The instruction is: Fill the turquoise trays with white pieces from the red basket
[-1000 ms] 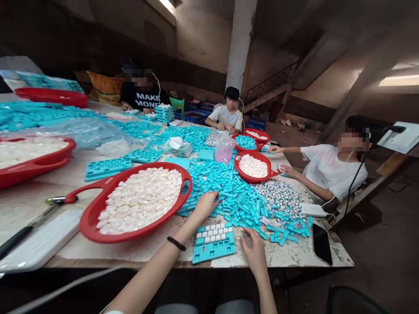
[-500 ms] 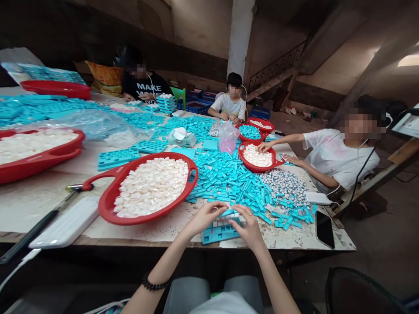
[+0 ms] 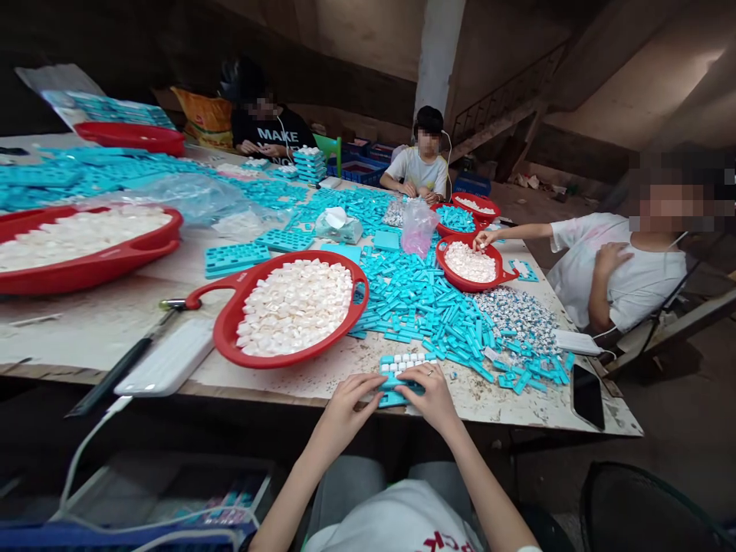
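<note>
Just past the table's front edge lies a blue slotted tray, with small white blocks filling its far rows. My left hand comes in from the left, thumb and fingertips closed at one end of a blue bar over the near part of the tray. At the other end my right hand, with a ring on one finger, is closed in the same way. The fingers partly cover the bar, and I cannot tell whether it is seated in the tray.
A red basin of white blocks stands left of my hands. Loose blue bars spread beyond them, with small printed pieces farther right. A phone lies by the right edge, a white power bank at the left. Co-workers sit around.
My hands have come down and nearer, from the tray's far white rows to its near part, with the blue bar between them. The co-worker at right has raised one hand to the chest.
</note>
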A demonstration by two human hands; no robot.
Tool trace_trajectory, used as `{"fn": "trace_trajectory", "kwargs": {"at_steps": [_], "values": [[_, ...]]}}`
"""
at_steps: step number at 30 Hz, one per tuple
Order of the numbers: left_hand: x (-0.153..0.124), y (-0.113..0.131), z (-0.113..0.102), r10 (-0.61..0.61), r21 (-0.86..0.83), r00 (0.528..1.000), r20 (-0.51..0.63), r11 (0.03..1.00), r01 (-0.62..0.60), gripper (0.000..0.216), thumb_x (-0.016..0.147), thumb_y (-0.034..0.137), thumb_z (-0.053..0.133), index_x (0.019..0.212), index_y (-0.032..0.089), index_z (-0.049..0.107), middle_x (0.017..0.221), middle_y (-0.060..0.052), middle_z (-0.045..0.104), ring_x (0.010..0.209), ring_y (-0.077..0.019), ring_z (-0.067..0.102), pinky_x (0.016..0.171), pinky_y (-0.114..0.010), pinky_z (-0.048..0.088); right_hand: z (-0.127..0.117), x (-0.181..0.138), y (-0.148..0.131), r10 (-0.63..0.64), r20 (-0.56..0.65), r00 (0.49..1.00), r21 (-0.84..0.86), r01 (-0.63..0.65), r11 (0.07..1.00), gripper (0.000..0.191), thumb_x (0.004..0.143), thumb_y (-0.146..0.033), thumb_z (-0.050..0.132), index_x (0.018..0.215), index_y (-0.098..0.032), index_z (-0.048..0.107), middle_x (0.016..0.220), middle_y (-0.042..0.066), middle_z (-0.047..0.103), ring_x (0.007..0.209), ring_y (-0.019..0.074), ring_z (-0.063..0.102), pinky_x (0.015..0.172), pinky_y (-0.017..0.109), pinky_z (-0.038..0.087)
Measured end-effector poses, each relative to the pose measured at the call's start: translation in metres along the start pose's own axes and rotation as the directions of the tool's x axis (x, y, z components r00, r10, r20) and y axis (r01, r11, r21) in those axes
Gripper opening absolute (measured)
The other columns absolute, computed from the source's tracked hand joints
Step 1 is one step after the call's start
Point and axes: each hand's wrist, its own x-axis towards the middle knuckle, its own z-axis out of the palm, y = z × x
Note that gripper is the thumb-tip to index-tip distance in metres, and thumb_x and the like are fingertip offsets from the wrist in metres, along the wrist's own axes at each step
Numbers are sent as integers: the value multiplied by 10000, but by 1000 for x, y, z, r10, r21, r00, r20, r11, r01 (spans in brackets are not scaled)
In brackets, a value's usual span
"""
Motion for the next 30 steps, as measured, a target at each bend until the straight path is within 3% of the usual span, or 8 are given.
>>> {"fn": "trace_trajectory", "kwargs": {"at_steps": [9,13,18,22,26,30], "values": [[-9,-5,12,-23,-40,999,-41,999,21,285,987,347,531,1188,301,728,1134,-69,717,1078,-227,680,912,-372,593,2,-3,6,-38,-30,999,-53,36,998,109,901,-317,740,992,-291,793,945,20,761,932,208,681,891,372,467],[-13,-7,17,11,0,997,-74,1000,-11,303,988,296,528,1228,310,712,1180,-68,715,1106,-226,681,960,-391,584,5,-5,9,-59,-41,997,-70,56,996,118,914,-330,727,1004,-300,798,952,26,755,919,207,674,862,373,474],[-19,-1,20,42,52,996,-76,998,-38,347,1001,246,498,1305,295,660,1248,-68,712,1147,-223,677,994,-389,574,4,-11,9,-163,-2,987,-159,161,974,223,957,-256,667,1156,-311,749,1003,45,744,936,215,657,854,395,470],[-24,4,20,91,149,994,-55,985,-82,414,981,297,565,1394,284,585,1291,-93,698,1170,-248,674,1006,-400,571,3,-15,7,-258,40,965,-202,260,944,361,976,-142,561,1288,-286,674,1066,73,727,980,232,645,855,418,487],[-26,-1,17,220,237,975,28,946,-220,541,965,345,613,1483,268,481,1328,-101,685,1171,-257,681,985,-382,588,3,-18,10,-263,84,961,-204,275,940,466,950,-92,520,1365,-282,613,1097,89,712,1005,247,634,860,434,522],[-25,-7,13,251,279,964,88,923,-266,513,1008,311,540,1511,280,440,1358,-88,670,1178,-241,680,975,-367,595,3,-21,10,-260,123,958,-209,281,937,530,922,-72,519,1404,-285,579,1124,97,706,1012,261,631,853,444,538]]}}
